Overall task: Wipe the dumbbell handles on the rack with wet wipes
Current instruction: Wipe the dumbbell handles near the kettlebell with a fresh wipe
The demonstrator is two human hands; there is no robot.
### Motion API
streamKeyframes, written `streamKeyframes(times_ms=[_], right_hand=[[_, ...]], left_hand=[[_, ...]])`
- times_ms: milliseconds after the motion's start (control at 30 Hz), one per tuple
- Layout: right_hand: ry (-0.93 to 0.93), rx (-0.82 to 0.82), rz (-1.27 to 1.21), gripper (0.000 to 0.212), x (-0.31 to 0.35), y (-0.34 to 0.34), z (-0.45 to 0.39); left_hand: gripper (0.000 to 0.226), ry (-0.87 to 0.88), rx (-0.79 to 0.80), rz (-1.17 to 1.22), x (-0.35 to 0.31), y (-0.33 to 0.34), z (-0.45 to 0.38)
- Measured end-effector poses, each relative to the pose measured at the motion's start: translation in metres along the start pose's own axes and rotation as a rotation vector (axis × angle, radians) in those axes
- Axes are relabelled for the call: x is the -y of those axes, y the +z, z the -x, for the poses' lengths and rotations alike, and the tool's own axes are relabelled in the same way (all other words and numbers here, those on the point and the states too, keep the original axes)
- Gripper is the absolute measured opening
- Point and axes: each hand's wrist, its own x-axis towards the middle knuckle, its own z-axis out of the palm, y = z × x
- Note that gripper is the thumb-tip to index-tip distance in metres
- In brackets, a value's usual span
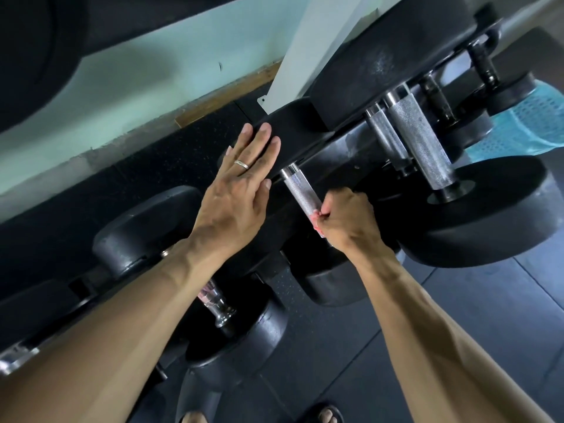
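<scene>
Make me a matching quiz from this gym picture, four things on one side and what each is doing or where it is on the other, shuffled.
Things:
1. left hand
2. right hand
3. silver knurled dumbbell handle
4. turquoise mesh plastic basket

States:
A. on the floor behind the rack, far right
B. gripped at its near end
C. flat on a black dumbbell head
D. curled round a handle with a wipe

Pairs: 1-C, 2-D, 3-B, 4-A

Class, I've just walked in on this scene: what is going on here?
A person is cleaning dumbbells on a rack. The right hand grips a knurled handle with a wipe pinched against its near end. The left hand rests flat on that dumbbell's black far head, steadying it.
</scene>
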Motion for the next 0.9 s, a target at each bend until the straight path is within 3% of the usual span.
streamKeyframes(times_ms=[67, 267, 333, 433, 500, 633, 767, 833, 900], right_hand=[[-0.036, -0.004, 0.091, 0.025, -0.002, 0.000, 0.002], [-0.117, -0.001, -0.347, 0.022, 0.013, -0.001, -0.012], [-0.115, 0.050, -0.117, 0.018, 0.005, -0.003, -0.009], [-0.118, 0.164, 0.314, 0.030, -0.005, -0.008, 0.001], [-0.133, 0.163, 0.336, 0.028, -0.005, -0.010, 0.002], [-0.115, 0.051, 0.097, 0.020, 0.001, -0.010, 0.001], [-0.126, 0.096, 0.393, 0.029, -0.002, -0.014, 0.008], [-0.156, 0.024, 0.295, 0.018, -0.006, -0.016, 0.013], [-0.147, -0.065, -0.086, 0.013, -0.007, -0.024, 0.022]], left_hand=[[0.059, -0.011, 0.009, -0.013, -0.002, -0.001, 0.000], [0.062, -0.043, 0.014, -0.017, -0.007, 0.002, 0.003], [0.063, -0.074, 0.006, -0.015, -0.012, 0.006, 0.003], [0.067, -0.101, 0.001, -0.036, -0.017, 0.008, 0.007], [0.068, -0.122, 0.016, -0.052, -0.021, 0.009, 0.011], [0.073, -0.147, 0.029, -0.069, -0.027, 0.013, 0.022], [0.071, -0.145, 0.029, -0.078, -0.034, 0.013, 0.031], [0.066, -0.140, 0.005, -0.071, -0.043, 0.011, 0.036], [0.059, -0.134, -0.046, -0.049, -0.057, 0.007, 0.042]])
